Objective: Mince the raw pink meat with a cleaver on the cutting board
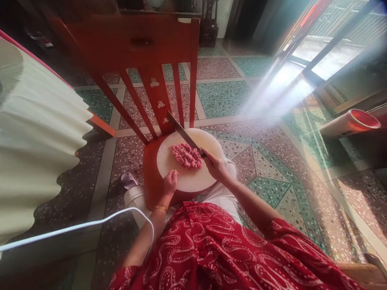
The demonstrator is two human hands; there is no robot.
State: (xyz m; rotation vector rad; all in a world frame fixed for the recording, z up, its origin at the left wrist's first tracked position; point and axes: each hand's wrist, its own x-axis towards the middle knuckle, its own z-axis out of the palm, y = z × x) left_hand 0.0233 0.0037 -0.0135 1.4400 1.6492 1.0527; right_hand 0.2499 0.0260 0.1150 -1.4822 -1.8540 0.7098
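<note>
We judge the minced meat (185, 154) largely chopped, coarse lumps remaining, right hand (214, 165) gripping the kitchen knife (185, 135), left hand (171, 181) loosely clenched.

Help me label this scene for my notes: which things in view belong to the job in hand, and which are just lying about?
In the job:
knife, in the right hand
left hand, curled at the board's edge
meat, on the board
chair, under the board

Seemingly just about:
cloth, hanging at left
white cord
bin, at right
</note>
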